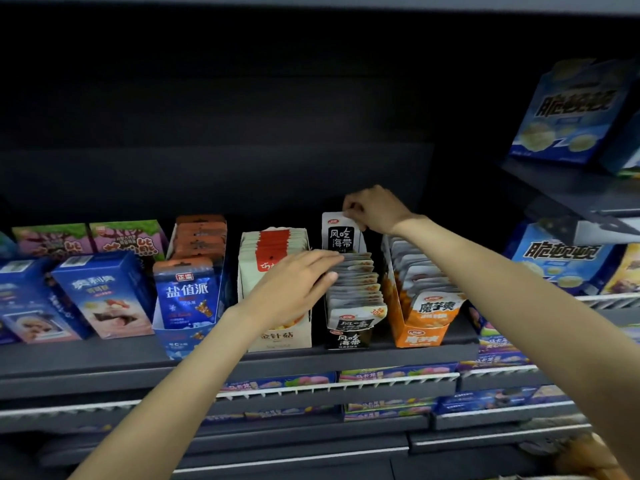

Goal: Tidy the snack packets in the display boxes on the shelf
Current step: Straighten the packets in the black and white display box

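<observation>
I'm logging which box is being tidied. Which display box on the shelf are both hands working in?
The black-and-white box, between the cream box and the orange box: the right hand pinches its rear packet, the left hand touches its row.

Grey packets (353, 282) stand in a row, leaning back, inside the black box (348, 339) on the shelf (104, 358); the rearmost packet (341, 233) is raised, upright, above the others.

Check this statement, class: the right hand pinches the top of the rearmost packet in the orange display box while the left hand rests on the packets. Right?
Wrong box. The head view shows the right hand pinching the rearmost packet in the black seaweed display box; the left hand rests on its packets.
</observation>
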Demonstrator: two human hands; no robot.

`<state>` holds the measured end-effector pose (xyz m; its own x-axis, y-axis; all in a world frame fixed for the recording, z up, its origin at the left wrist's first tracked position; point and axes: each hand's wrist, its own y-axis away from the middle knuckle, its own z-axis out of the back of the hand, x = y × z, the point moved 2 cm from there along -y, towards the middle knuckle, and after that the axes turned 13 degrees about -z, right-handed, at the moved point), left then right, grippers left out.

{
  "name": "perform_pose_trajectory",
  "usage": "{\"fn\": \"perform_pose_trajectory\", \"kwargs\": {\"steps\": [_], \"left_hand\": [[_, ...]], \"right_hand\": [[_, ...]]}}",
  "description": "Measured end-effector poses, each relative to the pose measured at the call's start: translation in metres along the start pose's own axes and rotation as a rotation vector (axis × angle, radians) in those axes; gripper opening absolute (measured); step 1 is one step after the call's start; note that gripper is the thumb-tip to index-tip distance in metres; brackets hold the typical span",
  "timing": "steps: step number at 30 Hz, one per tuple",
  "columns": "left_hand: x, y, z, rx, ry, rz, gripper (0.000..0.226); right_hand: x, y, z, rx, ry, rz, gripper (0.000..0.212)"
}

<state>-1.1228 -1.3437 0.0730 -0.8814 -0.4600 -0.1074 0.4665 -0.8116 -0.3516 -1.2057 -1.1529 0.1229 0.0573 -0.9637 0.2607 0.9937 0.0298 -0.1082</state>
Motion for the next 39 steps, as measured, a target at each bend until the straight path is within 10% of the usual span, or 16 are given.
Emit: {"fn": "perform_pose_trajectory", "kwargs": {"steps": [16,39], "left_hand": [[0.002,0.002,-0.002,0.021,-0.063,-0.004,0.054],[0.005,0.002,-0.004,0.004,-0.051,-0.007,0.06]], "right_hand": [[-0.019,0.042,0.006,-0.032,-0.12,0.151,0.014],[0.007,0.048,-0.008,0.007,0.349,0.33,0.025]]}}
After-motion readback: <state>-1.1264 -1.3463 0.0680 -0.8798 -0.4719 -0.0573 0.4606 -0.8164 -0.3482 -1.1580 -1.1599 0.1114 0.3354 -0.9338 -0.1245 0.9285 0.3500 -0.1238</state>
